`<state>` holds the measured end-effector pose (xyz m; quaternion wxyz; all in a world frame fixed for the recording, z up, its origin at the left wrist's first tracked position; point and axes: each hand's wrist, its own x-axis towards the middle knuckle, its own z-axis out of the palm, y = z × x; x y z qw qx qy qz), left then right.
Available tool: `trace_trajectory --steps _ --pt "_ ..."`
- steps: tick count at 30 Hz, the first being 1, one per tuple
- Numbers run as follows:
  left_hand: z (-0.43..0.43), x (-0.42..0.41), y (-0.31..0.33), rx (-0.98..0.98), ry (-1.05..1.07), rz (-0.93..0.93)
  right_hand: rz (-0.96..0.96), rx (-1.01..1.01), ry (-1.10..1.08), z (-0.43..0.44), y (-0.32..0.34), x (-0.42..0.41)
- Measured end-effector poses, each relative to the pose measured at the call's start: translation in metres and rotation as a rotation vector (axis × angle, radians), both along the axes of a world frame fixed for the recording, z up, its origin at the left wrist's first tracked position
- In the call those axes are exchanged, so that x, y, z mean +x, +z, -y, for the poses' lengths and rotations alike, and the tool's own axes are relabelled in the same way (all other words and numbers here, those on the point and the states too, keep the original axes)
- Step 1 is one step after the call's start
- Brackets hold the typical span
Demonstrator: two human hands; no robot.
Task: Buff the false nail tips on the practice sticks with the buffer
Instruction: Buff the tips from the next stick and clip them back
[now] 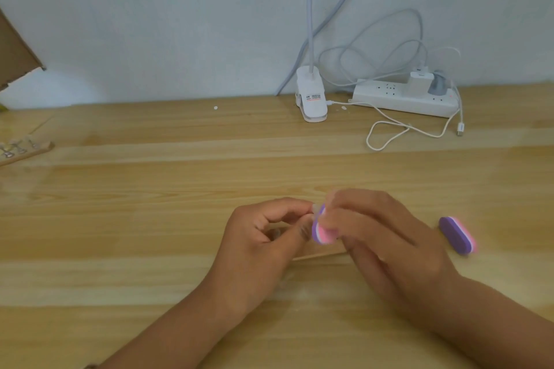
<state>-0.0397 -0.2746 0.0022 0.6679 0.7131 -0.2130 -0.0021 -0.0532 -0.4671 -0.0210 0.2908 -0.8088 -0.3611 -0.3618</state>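
Pinching with the thumb and forefinger of my left hand (263,237), I hold a small pale nail tip (315,208) just above the table (150,219). These two fingers are closed on it. Whether its stick runs down inside my palm, I cannot tell.

My right hand (380,237) is curled around the buffer (320,231), a little purple and pink block, and its purple face touches the tip. This hand is blurred, so I cannot say how each finger lies.

I judge the tip to be thin plastic, very light and a bit springy. It could bend, crack or jump off if I press hard, so I should grip it low, near its root, and leave the top surface free. The buffer looks like foam, soft and almost weightless. It is best held by its narrow edges, with gentle pressure only.

A second buffer (457,235) lies on the wood near my right hand, not touching it. More practice sticks (18,148) rest at the far left edge. By the wall stand a clip lamp (310,99) and a power strip (404,96), with a white cable (389,135) looping in front of the strip.
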Motion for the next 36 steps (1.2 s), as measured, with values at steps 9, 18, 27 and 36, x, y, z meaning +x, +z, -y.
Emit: trace_trajectory --steps 9,18,27,36 --pt "-0.001 0.001 -0.003 -0.080 -0.030 -0.030 0.037 0.022 -0.011 -0.001 -0.001 0.001" --pt "-0.002 0.002 -0.002 -0.049 -0.027 -0.008 0.017 0.114 -0.118 0.002 0.000 0.006" --pt "0.001 0.000 0.000 0.041 0.011 0.010 0.025 0.021 0.015 -0.002 -0.001 0.001" --pt "0.000 0.001 -0.002 0.092 0.076 0.127 -0.029 -0.001 0.061 0.002 -0.002 0.004"
